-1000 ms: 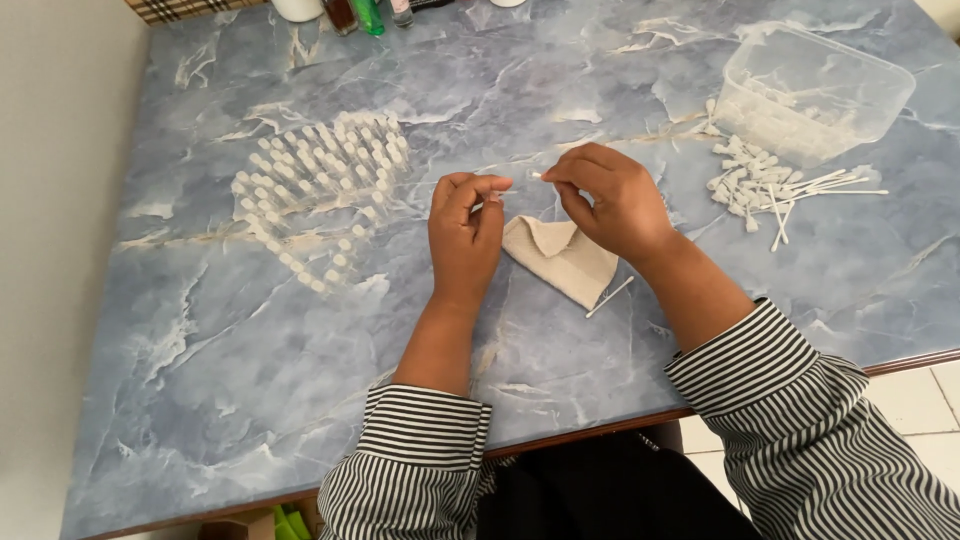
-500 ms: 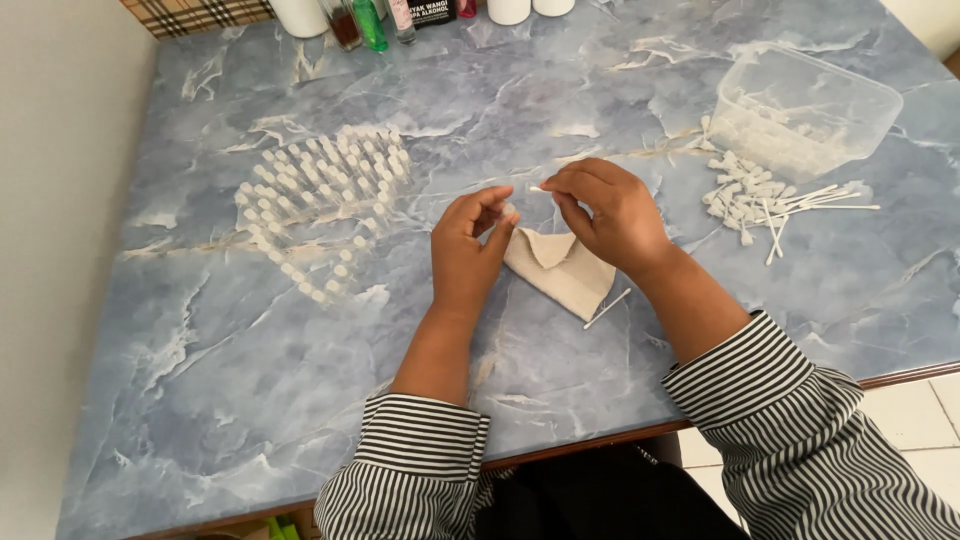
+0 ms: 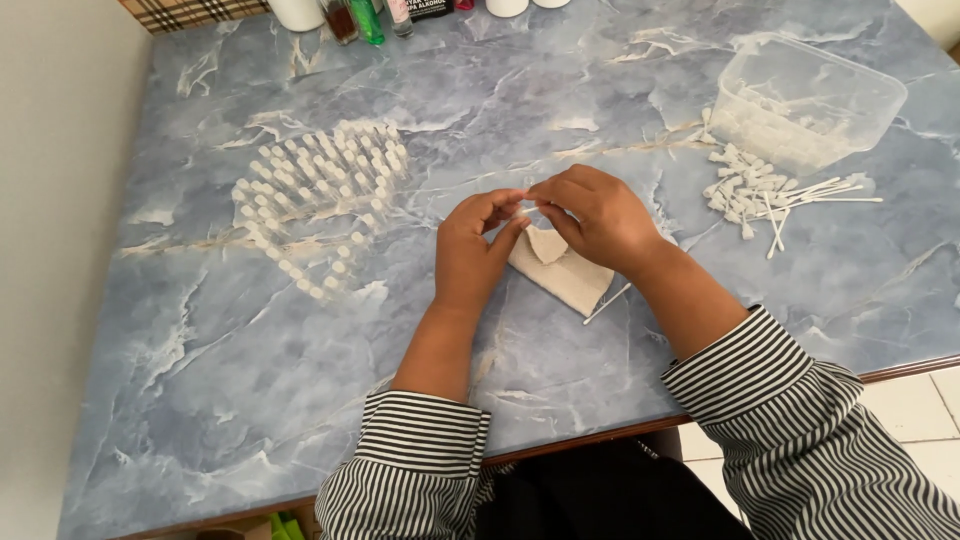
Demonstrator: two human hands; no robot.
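My left hand (image 3: 478, 248) and my right hand (image 3: 595, 218) meet at their fingertips over the middle of a blue marbled table (image 3: 200, 400). Together they pinch a small white swab stick (image 3: 527, 209), of which only a short bit shows between the fingers. Just below them lies a beige folded cloth (image 3: 560, 272) with a thin white stick (image 3: 606, 303) poking out at its lower right. Both forearms wear black-and-white striped sleeves.
Several small white capped pieces (image 3: 318, 195) stand in rows to the left. A clear plastic tub (image 3: 808, 100) sits at the far right, with a heap of white swabs (image 3: 770, 196) in front of it. Bottles (image 3: 365, 18) line the far edge.
The hands have stayed over the cloth, fingertips closer together on the small stick. The view has shifted slightly, so everything sits a little lower in the frame.
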